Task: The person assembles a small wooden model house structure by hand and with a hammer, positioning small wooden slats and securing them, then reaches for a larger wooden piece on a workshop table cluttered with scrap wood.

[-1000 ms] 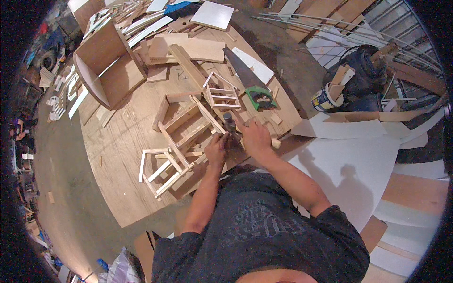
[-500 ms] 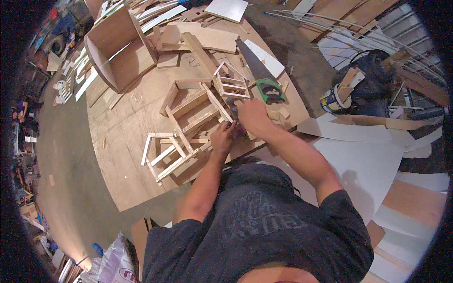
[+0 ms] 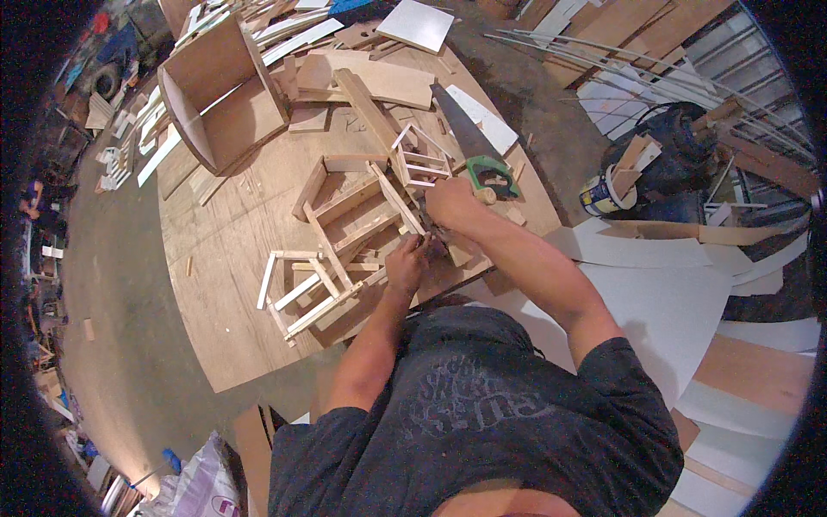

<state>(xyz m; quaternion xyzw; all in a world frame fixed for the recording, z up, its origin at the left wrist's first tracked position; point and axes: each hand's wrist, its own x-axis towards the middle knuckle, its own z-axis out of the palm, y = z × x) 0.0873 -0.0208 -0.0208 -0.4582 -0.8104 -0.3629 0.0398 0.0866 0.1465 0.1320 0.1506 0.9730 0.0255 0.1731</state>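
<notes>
On the plywood table top (image 3: 233, 302) in front of me lies a frame of pale wooden strips (image 3: 345, 202), with open sections between the bars. My left hand (image 3: 407, 261) is closed, its fingertips pinched together at the frame's near right end; what sits between them is too small to tell. Just right of it, my right hand (image 3: 451, 205) makes a fist over a dark thing I cannot make out. A small white-edged wooden frame (image 3: 422, 158) lies just beyond the right fist. At the left, a house-shaped frame of thin strips (image 3: 297, 293) rests against the larger frame.
A handsaw with a green handle (image 3: 489, 175) lies right of my right hand. An open wooden box (image 3: 226, 99) stands at the far left of the table, near stacked boards (image 3: 370, 76). On the floor at right are a bucket of offcuts (image 3: 606, 195) and white sheets (image 3: 642, 293).
My right fist has moved slightly left and toward me. My left hand has stayed near the frame's end, a little lower in view. The whole view has shifted slightly.
</notes>
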